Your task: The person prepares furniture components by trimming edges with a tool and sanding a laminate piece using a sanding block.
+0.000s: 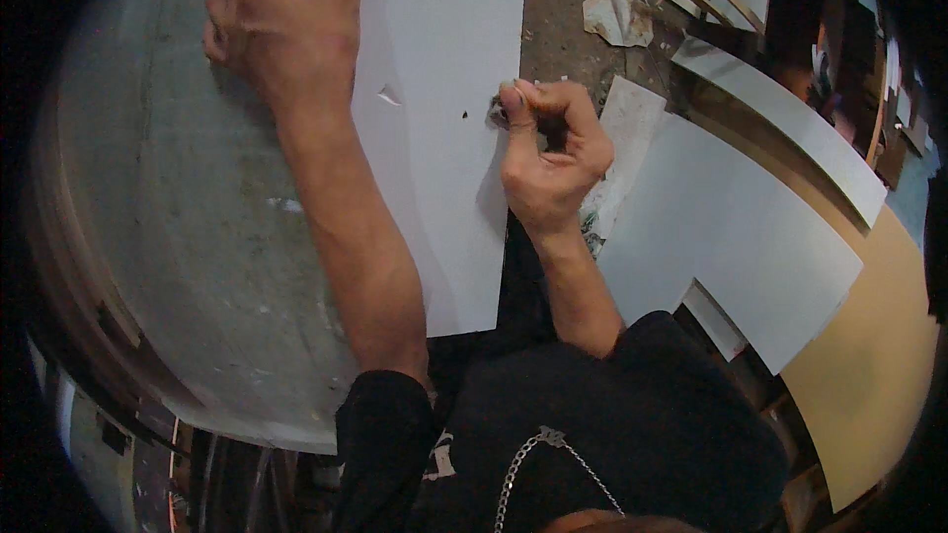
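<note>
From above the head, a white board lies partly over the grey counter. The left hand spreads its fingers wide over its left side; the right hand's pinch closed by its right edge, on what I can't tell.

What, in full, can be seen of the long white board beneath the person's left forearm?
The white board is a flat, straight-sided panel, smooth-looking, its material uncertain. It leaves the picture at the top; its lower end reaches dark clothing. Its face shows a small dark mark and a pale spot. The left hand spreads over its upper left edge; the right hand pinches at its right edge, contact unclear.
</note>
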{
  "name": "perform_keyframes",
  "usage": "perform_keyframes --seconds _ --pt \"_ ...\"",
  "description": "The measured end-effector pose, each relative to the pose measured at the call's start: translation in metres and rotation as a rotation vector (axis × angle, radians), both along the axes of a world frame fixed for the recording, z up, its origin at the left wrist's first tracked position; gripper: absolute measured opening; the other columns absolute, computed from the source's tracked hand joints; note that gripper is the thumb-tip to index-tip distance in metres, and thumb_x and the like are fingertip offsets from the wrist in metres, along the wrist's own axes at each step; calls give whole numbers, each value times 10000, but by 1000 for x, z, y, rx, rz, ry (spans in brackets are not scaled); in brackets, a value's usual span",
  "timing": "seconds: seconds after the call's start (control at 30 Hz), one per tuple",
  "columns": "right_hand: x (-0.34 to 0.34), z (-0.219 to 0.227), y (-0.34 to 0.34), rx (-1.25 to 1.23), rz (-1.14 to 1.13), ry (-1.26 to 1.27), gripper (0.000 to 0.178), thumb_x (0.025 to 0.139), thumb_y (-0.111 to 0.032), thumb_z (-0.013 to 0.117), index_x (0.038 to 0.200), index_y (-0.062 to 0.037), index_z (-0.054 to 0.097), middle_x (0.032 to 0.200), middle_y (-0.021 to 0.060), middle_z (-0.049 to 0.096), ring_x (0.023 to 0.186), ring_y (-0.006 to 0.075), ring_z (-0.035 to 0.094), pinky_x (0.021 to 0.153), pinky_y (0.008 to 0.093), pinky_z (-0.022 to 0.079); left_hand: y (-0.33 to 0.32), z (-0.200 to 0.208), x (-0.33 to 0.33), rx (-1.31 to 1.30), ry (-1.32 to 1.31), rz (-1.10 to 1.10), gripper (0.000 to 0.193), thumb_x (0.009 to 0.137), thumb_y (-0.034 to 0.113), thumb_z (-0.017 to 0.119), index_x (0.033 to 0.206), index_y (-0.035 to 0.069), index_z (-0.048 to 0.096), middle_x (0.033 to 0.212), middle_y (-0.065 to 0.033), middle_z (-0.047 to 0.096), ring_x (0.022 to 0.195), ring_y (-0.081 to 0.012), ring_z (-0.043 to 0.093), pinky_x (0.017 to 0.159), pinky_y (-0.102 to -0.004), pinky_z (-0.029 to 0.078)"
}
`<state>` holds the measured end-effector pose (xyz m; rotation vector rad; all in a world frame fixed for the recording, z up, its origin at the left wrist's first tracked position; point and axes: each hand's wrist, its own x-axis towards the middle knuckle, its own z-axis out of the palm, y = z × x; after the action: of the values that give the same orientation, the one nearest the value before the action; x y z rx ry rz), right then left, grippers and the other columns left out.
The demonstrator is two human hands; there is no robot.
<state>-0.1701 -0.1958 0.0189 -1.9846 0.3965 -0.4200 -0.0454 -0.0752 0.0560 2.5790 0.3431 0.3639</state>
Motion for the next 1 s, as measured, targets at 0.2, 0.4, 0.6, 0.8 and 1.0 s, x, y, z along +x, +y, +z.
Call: perform_keyframes --seconds 0.2,0.4,0.6,0.8,1.0 --pt "-13 9 3 67 -14 81 97 850 -12 697 800 11 616 708 68 653 653 107 612 608 249 473 -3 7 -3 19 -11 10 656 810 429 754 1295 25 574 1293 -179 588 1235 -333 511 1054 -468 392" --pt "-18 13 -2 128 -3 142 136 864 -54 704 788 3 606 703 61 666 640 84 593 594 254 470 -10 22 -3 -107 94 83 686 826 350 759 1364 14 497 1329 -221 553 1262 -347 505 1058 -470 404" --pt "5 6 -9 95 -5 32 120 872 -62 702 810 7 625 715 71 671 647 104 611 597 266 483 26 -5 11 -411 -1 -30 688 858 256 735 1430 32 426 1424 -214 476 1324 -353 457 1109 -463 364" --pt "21 33 -30 -299 424 -177 70 779 -72 744 813 -81 683 712 47 658 617 142 591 666 337 494 57 -33 15 -974 -132 -187 543 978 271 593 1410 -2 409 1284 -169 606 1171 -192 548 1036 -320 383" --pt "22 0 -51 -662 733 -457 192 665 -149 778 839 -199 714 784 -11 635 709 189 562 805 381 387 52 -31 18 -818 -174 -171 476 989 332 530 1363 41 478 1212 -150 657 1154 -286 534 1085 -436 309"
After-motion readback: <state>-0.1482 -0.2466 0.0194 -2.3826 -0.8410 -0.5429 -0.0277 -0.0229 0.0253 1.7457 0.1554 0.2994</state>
